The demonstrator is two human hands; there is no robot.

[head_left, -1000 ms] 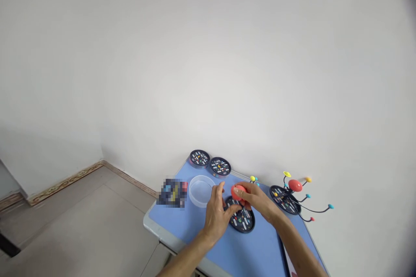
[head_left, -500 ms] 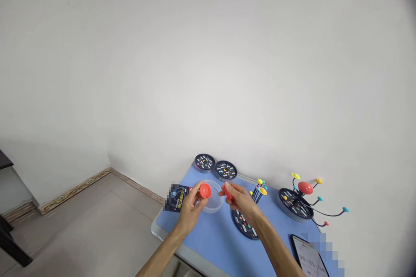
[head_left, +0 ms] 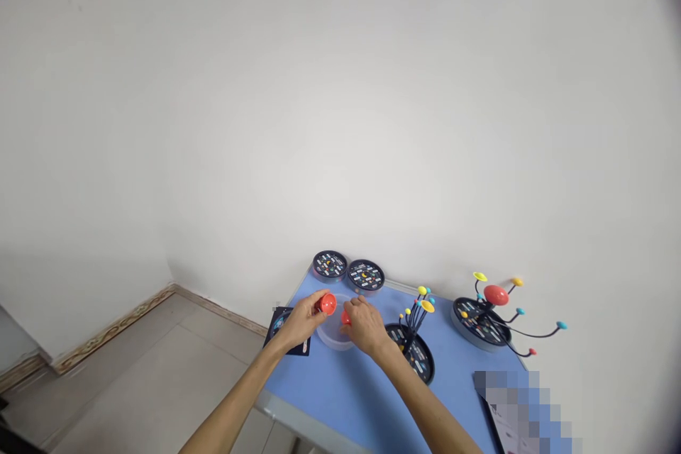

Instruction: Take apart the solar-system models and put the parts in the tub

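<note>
My left hand (head_left: 302,318) is closed on a hollow red half-ball (head_left: 328,303), its open side facing toward me. A second red piece (head_left: 345,317), seemingly the other half, is pinched in my right hand (head_left: 366,325); the fingers cover most of it. Both hands hover over a clear round plastic dish (head_left: 333,337). Just right of my right hand stands a round black base (head_left: 422,362) with dark stalks rising from it, tipped with small yellow, blue and orange planet pieces (head_left: 427,306).
At the back of the blue table (head_left: 340,386) lie two round black printed discs (head_left: 330,265). A planet model (head_left: 482,323) with a red ball and spread arms stands right. A dark card (head_left: 301,347) lies left; a phone (head_left: 511,422) rests front right, partly blurred. A wall rises behind.
My right hand has turned palm down and moved left, closer to the left hand. The left half-ball has tilted sideways. The card at left lies differently, and the view has shifted slightly.
</note>
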